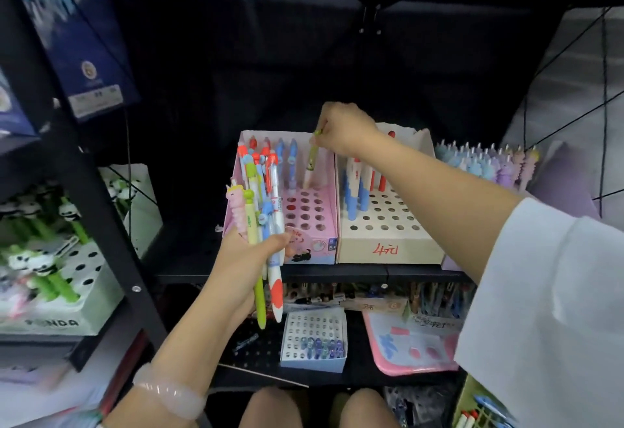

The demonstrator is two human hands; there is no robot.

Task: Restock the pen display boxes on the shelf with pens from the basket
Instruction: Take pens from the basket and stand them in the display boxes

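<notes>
Black shelf (337, 272) carries a pink display box (305, 211) beside a cream one (385, 225). My right hand (344, 128) pinches a green pen (312, 157) over the pink box's far row; my left hand (243, 258) grips a bunch of pens (263, 211) near its front.

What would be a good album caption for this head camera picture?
Right hand slots a green pen into the pink display box while the left hand holds a bundle of pens.

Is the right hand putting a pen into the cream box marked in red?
No, the right hand lowers a green pen into the pink box.
</notes>
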